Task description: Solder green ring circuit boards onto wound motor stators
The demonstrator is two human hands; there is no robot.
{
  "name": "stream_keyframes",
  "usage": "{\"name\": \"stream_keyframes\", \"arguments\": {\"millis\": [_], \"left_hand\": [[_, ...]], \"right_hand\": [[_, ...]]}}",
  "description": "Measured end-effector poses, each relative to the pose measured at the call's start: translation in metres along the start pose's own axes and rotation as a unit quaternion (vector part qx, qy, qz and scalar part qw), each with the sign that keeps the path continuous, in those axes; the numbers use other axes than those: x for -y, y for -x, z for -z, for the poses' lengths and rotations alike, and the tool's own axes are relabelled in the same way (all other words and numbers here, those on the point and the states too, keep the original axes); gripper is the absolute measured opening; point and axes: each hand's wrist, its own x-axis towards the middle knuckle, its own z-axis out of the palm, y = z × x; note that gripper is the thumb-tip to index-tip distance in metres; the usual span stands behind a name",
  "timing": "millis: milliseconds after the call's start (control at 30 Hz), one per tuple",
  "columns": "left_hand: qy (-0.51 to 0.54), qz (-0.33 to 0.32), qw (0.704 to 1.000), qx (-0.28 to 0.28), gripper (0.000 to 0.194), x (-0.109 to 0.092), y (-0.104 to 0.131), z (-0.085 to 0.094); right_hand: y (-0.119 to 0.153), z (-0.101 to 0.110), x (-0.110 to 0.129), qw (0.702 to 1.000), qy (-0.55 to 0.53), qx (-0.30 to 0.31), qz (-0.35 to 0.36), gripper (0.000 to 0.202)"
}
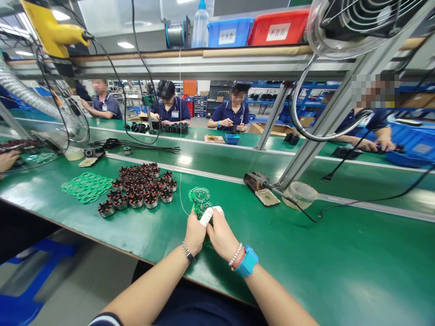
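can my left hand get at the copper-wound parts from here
Probably yes: the copper-wound parts lie nearby, left of your left hand, with only a thin wire between, though it's gripping green circuit boards.

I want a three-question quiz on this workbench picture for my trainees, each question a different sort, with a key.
1. What do the left hand and right hand hold together?
2. True or false: the copper-wound parts lie to the left of both hands.
3. Which stands next to the red bin on the shelf? A: wire spool; B: blue bin; C: yellow tool.

Key
1. Green circuit boards
2. True
3. B
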Motion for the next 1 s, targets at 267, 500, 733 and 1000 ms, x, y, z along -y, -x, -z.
{"name": "stream_keyframes", "arguments": {"millis": [267, 500, 733, 1000], "left_hand": [[0.045, 0.009, 0.998, 0.034, 0.04, -0.009, -0.005, 0.002], [-0.575, -0.135, 0.729, 0.346, 0.032, -0.051, -0.032, 0.011], [-0.677, -0.166, 0.607, 0.382, 0.032, -0.017, -0.023, -0.007], [-0.708, -0.182, 0.582, 0.356, 0.036, -0.012, -0.015, 0.009]], "right_hand": [[0.007, 0.011, -0.004, 0.999, 0.027, 0.004, 0.024, 0.053], [0.021, 0.067, -0.032, 0.996, 0.035, -0.061, 0.06, 0.057], [0.038, 0.044, -0.07, 0.993, 0.113, 0.043, -0.001, 0.024], [0.031, 0.045, -0.077, 0.988, 0.132, 0.078, 0.008, 0.041]]}}
